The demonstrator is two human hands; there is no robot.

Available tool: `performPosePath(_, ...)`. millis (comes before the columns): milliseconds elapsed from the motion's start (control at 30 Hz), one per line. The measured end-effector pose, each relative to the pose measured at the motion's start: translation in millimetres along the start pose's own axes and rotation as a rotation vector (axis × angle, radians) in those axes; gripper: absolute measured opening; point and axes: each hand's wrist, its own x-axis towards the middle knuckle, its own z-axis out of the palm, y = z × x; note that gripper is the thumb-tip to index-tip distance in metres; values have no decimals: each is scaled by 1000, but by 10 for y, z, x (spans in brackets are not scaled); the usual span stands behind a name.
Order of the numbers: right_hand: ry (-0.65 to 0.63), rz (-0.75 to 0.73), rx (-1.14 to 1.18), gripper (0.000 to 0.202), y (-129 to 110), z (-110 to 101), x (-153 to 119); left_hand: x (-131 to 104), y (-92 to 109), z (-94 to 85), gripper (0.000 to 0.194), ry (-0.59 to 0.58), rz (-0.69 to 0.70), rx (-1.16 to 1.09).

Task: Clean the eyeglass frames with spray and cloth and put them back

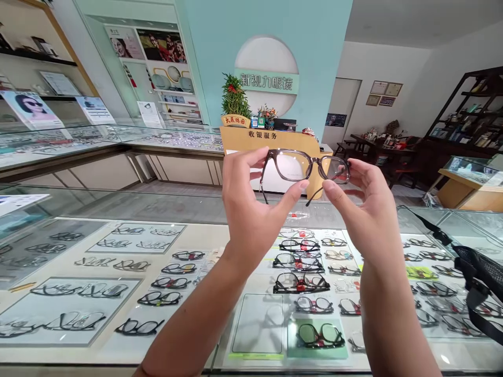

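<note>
While the display counter spreads below, the left hand and right hand clamp fingers on opposite ends of the glasses, equally near, long axis running crosswise between them; dark-rimmed, clear-lensed, temples seemingly unfolded, they hang before the distant cash desk.

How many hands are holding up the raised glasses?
2: the left hand grips one end of the raised glasses, the right hand the other end. Both hands show plainly.

Left hand and right hand aloft, thumbs inward, fingers bent.
</note>
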Motion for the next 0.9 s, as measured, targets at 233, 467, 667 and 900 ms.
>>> performPosePath(233, -16, 30, -39, 61, 9, -21, 12, -32, -43, 20, 64, 1, 60, 40)
performPosePath(467, -18, 12, -33, 59, 28, -14, 18, -32, 17, 11, 65, -10, -12, 90)
performPosePath(667, -16, -33, -41, 56, 39, -20, 11, -33, 65, 2, 66, -20, -62, 86)
performPosePath(900, 36, -101, -107, 57, 22, -34, 25, 33, -39, -2, 59, -73, -152, -16)
